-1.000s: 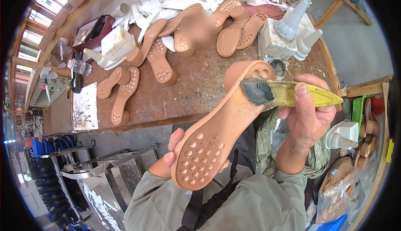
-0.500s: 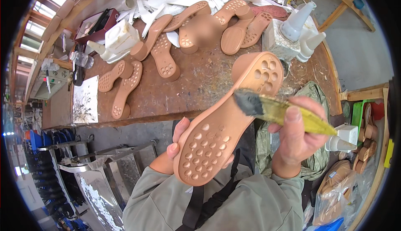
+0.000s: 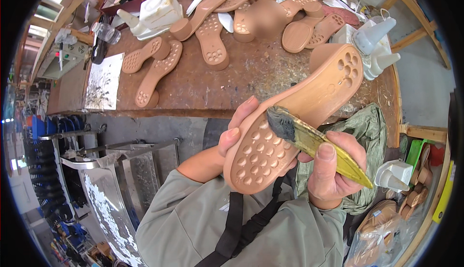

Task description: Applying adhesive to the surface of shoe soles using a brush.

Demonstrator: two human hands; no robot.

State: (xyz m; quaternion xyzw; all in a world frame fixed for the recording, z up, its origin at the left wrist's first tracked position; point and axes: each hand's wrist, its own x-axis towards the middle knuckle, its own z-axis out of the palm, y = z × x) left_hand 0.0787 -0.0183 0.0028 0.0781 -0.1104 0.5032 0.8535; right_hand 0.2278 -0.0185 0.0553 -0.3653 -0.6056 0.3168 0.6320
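Observation:
A tan heeled shoe sole [image 3: 290, 102] is tilted in front of me, its pitted face toward me and its heel up at the right. My left hand [image 3: 237, 127] grips it by the left edge of the forepart, fingers curled round. Pinched in my right hand [image 3: 333, 168] is a brush with a flat yellow handle [image 3: 324, 146]. Its dark bristles [image 3: 282, 124] rest at the upper edge of the forepart's round hollows. The hollows at the heel and forepart look shiny in places.
More tan heeled soles [image 3: 212, 44] lie on the brown worktable [image 3: 193, 88], with white pieces heaped behind. White bottles with cone spouts [image 3: 374, 35] stand at the right. A stained white sheet [image 3: 105, 81] lies at the left. Green cloth [image 3: 369, 146] and bagged soles [image 3: 377, 226] are on my right.
The brush has moved from the sole's waist near the heel down to the forepart. The sole has shifted right in view and tilted further, with the left hand still gripping it.

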